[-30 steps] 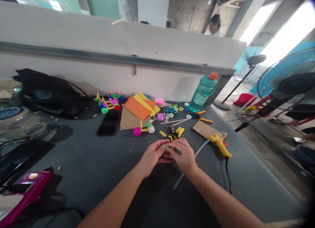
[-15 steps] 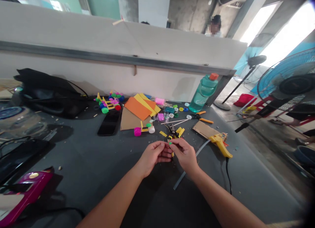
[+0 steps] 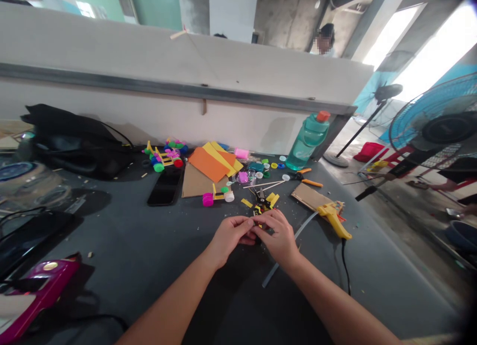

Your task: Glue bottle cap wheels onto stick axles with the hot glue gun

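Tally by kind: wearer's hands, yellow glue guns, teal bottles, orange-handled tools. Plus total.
Wearer's left hand and right hand: 2
Yellow glue gun: 1
Teal bottle: 1
Orange-handled tool: 1
Total: 5
Anything pinched between the hands is hidden, so not counted.

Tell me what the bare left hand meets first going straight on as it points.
The bare right hand comes first: its curled fingers lie directly ahead of the bare left hand, up and to the right in the picture. Whether the two touch is unclear from this one view.
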Tool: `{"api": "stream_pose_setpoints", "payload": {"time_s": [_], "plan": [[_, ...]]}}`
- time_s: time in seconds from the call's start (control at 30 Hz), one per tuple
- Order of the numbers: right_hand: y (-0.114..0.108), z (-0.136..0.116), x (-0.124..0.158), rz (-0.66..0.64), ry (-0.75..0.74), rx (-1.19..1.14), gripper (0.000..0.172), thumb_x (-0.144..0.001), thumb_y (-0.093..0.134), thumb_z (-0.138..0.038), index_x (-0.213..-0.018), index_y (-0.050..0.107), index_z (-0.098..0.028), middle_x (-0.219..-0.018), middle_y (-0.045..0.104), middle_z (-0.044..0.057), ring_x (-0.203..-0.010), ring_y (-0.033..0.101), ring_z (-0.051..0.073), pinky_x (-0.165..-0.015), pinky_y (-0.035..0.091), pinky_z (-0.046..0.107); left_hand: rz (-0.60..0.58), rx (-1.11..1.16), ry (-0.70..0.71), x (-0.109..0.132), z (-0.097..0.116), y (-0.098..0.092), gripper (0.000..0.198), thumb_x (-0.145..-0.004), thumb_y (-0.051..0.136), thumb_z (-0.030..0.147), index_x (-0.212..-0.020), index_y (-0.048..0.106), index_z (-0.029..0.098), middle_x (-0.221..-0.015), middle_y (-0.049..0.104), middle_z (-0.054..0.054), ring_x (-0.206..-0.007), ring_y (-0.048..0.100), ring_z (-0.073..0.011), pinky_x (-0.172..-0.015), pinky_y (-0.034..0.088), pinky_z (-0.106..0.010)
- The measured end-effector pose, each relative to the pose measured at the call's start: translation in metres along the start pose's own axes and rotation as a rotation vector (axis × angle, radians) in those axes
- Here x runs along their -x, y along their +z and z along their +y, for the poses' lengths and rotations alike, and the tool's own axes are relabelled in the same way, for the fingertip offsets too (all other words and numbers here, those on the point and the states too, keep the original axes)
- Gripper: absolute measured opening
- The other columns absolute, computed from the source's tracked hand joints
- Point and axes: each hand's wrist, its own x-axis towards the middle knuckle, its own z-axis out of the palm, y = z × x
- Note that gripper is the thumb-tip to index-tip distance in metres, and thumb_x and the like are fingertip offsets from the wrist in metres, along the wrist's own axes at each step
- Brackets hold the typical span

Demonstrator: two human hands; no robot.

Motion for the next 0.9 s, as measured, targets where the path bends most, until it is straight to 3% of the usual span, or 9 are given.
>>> {"api": "stream_pose_setpoints", "payload": {"time_s": [0.23,0.53,0.73,0.9], "plan": [[0.0025,0.0035,0.0012,-0.03,-0.046,-0.006,0.023,-0.075,0.066,-0.024,-0.098,0.068,-0.027,-0.082,0.065,0.004,-0.08,0.056,0.02,-0.075,0.047,0.036,0.051,-0.062,0.06,-0.0017,-0.0023,0.0009,0.027,-0.074,0.064,0.039,-0.072,0.065,0.011,-0.062,0.06,0.0,-0.054,0.055,-0.0087,-0.058,0.048,-0.022],[0.0007,0.0039,0.0003,0.031,-0.078,0.015,0.013,-0.079,0.063,-0.029,-0.089,0.071,-0.026,-0.078,0.066,0.005,-0.077,0.058,0.019,-0.073,0.047,0.035,0.065,-0.033,0.022,-0.0007,-0.0025,0.0002,0.043,-0.077,0.057,0.051,-0.069,0.064,0.009,-0.062,0.062,-0.005,-0.056,0.058,-0.0117,-0.06,0.051,-0.027],[-0.0019,0.0038,-0.0014,0.068,-0.158,0.044,0.012,-0.078,0.064,-0.028,-0.088,0.07,-0.024,-0.077,0.066,0.004,-0.074,0.058,0.018,-0.073,0.048,0.035,0.031,-0.057,0.04,-0.0007,-0.0006,-0.0007,0.028,-0.069,0.07,0.039,-0.072,0.065,0.011,-0.059,0.058,0.0,-0.056,0.056,-0.0099,-0.059,0.049,-0.024],[-0.001,0.0034,-0.001,-0.001,-0.19,0.054,0.023,-0.076,0.067,-0.029,-0.098,0.068,-0.025,-0.085,0.066,0.005,-0.078,0.059,0.019,-0.076,0.048,0.036,0.063,-0.155,0.149,-0.0001,0.002,-0.0015,0.026,-0.075,0.063,0.037,-0.067,0.064,0.012,-0.056,0.056,0.002,-0.054,0.052,-0.0086,-0.056,0.045,-0.021]]}}
